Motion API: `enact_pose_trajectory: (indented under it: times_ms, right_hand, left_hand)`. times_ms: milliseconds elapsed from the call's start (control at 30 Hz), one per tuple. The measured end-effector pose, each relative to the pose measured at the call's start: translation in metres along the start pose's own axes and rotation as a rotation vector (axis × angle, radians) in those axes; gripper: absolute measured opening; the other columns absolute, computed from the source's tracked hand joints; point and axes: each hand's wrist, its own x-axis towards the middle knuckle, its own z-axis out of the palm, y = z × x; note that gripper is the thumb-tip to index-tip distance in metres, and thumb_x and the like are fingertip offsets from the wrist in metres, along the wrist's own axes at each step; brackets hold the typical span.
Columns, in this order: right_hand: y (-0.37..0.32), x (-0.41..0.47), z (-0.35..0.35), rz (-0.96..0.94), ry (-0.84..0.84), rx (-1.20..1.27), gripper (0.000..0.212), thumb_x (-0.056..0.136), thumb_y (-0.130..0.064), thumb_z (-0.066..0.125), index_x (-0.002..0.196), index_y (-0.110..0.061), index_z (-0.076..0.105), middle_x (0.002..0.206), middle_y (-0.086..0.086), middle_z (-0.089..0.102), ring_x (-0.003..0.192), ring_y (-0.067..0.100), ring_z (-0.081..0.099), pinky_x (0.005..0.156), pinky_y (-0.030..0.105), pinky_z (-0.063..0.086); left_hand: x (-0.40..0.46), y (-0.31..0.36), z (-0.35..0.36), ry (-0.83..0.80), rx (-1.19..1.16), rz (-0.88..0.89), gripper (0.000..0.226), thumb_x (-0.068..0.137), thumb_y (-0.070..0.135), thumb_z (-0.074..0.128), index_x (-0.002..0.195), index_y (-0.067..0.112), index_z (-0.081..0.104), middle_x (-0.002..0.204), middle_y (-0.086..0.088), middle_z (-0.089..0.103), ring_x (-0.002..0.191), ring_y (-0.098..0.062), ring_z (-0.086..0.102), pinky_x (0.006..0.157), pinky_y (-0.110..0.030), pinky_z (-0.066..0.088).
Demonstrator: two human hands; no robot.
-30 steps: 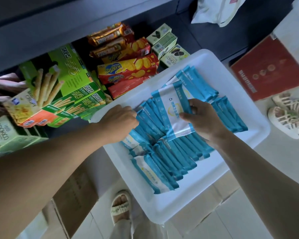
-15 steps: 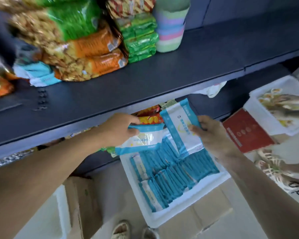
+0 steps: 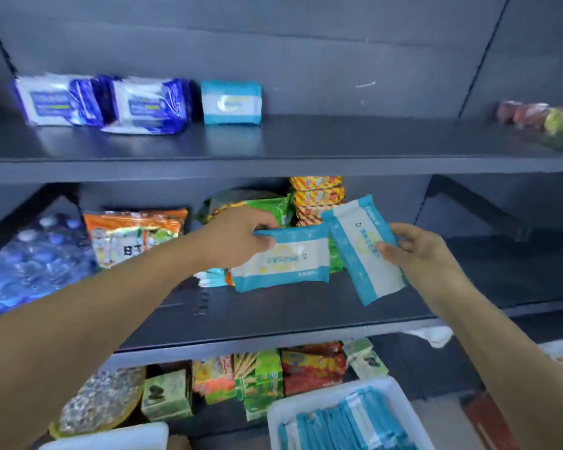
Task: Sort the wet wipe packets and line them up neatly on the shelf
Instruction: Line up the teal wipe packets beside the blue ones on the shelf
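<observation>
Holding one teal-and-white wet wipe packet each, both hands are raised in front of the middle shelf (image 3: pixel 273 323). The left hand (image 3: pixel 238 237) pinches the upper left corner of a packet (image 3: pixel 283 258) that lies roughly level, its print too blurred to read. The right hand (image 3: pixel 416 248) grips the right edge of a second packet (image 3: pixel 364 251), tilted with its top end leaning left; the writing on it is also illegible. The two packets almost touch at their near corners.

On the top shelf (image 3: pixel 306 147), toward its left end, one matching teal packet (image 3: pixel 231 102) stands upright against the back, just right of two dark blue and white packs (image 3: pixel 104 103) whose labels are smeared.

At the bottom right, a white tray (image 3: pixel 306 407) holds a dense row of more teal packets (image 3: pixel 348 427) standing on edge.

Behind the hands on the middle shelf sit orange snack bags (image 3: pixel 134 238) with dark characters I cannot make out, green bags (image 3: pixel 267 206), and bottled water (image 3: pixel 30 258) at the left end. The bottom shelf holds green and red snack boxes (image 3: pixel 273 375), lettering unreadable.
</observation>
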Motion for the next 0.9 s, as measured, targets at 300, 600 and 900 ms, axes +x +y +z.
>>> enact_pose_trajectory:
  times_ms: [300,600,900]
  right_hand:
    - [-0.096,0.045,0.029,-0.197,0.049,0.09,0.022,0.089,-0.006,0.06,0.111,-0.01,0.058,0.094,0.001,0.07,0.063,0.001,0.067,0.057,0.019,0.056]
    - [-0.151,0.156,0.104,-0.356,0.017,-0.218,0.014,0.085,-0.006,0.067,0.096,-0.014,0.063,0.094,0.003,0.072,0.067,0.01,0.066,0.058,0.022,0.053]
    - [-0.191,0.278,0.205,-0.53,-0.086,-0.801,0.013,0.083,-0.014,0.069,0.094,-0.018,0.064,0.091,-0.005,0.063,0.081,0.014,0.056,0.059,0.018,0.037]
  left_hand:
    - [0.008,-0.007,-0.105,0.359,-0.221,-0.106,0.019,0.09,0.008,0.057,0.076,0.02,0.057,0.072,0.001,0.058,0.069,-0.016,0.05,0.06,-0.027,0.036]
    - [0.073,-0.085,-0.179,0.615,-0.244,-0.233,0.007,0.094,0.01,0.05,0.093,0.017,0.05,0.103,-0.009,0.065,0.088,-0.027,0.059,0.074,-0.034,0.046]
    - [0.131,-0.17,-0.23,0.703,-0.455,-0.29,0.025,0.092,-0.001,0.045,0.101,0.02,0.054,0.107,-0.003,0.067,0.09,-0.021,0.061,0.073,-0.029,0.046]
